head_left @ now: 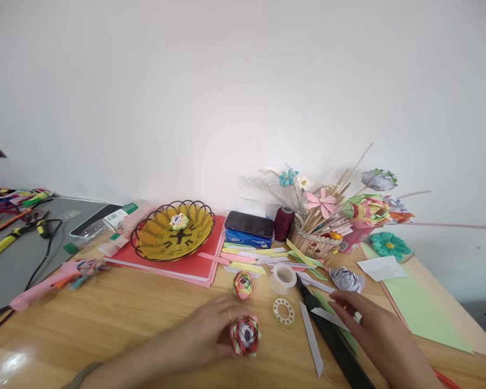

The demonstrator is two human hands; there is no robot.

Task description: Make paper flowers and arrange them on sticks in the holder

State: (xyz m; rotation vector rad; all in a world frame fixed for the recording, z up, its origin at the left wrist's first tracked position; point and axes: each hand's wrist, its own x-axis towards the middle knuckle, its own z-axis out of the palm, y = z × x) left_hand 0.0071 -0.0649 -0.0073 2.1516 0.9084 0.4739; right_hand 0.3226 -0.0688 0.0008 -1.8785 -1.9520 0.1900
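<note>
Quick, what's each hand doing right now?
Left hand: closed on the paper rose.
Right hand: open, fingers on a white strip.

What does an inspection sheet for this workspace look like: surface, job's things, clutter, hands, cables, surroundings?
Surface: wooden table, crowded at the back.
Job's things: paper rose at the left hand; white strip at the right hand.
Clutter: yellow basket, tape roll, paper ball, stick holder, thread spool.
Hands: left hand touches the rose; right hand rests on the strip.
Cables: black cable, far left.
Surroundings: white wall.
</note>
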